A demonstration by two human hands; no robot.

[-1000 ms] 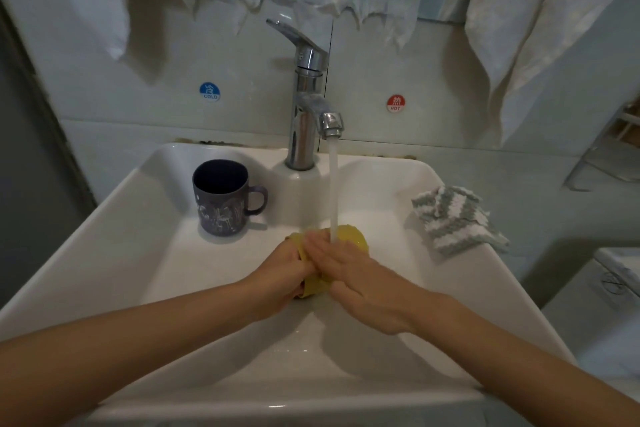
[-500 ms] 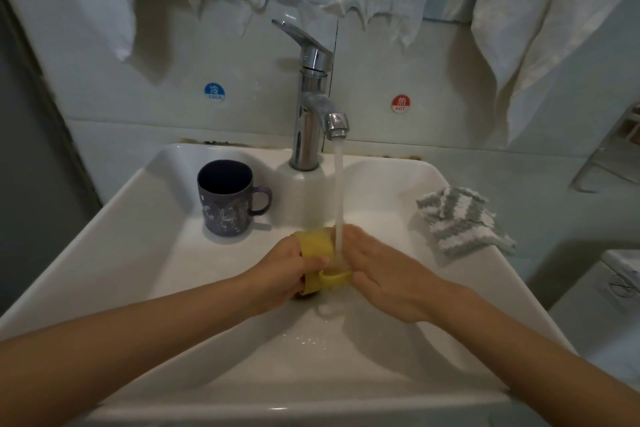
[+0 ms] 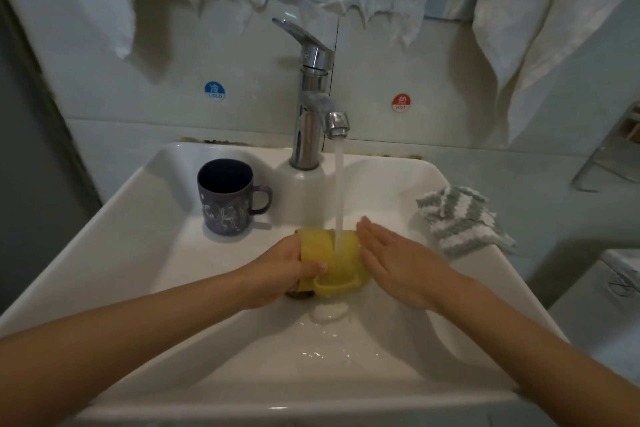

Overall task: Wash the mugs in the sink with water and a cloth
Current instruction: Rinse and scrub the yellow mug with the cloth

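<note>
- The white sink (image 3: 138, 253) fills most of the view, and splashed water is seen on its floor toward the front edge.
- White towels (image 3: 540, 28) are hung on the wall above the back edge.
- A chrome tap (image 3: 311, 107) is mounted at the middle of the back edge, and a stream of water (image 3: 338, 191) is poured from its spout.
- The left hand (image 3: 280, 270) is reached in from the front edge. Its grip is clamped on the left end of the yellow mug (image 3: 315, 250), with the thumb laid along the mug's side.
- The right hand (image 3: 394, 260) is held flat with its fingers straight, so its grip is apart. It is placed just beside the mug's right end, and contact cannot be told.
- A grey-and-white striped cloth (image 3: 460, 218) is laid on the right edge, toward the back right corner, apart from both hands.
- The yellow mug is held on its side in the middle of the sink, under the stream, with its handle turned toward the front edge.
- A dark purple mug (image 3: 227, 204) is stood upright near the back left corner, with its handle pointed toward the tap.
- A blue COLD sticker (image 3: 214, 91) and a red HOT sticker (image 3: 401, 103) are stuck on the wall either side of the tap.
</note>
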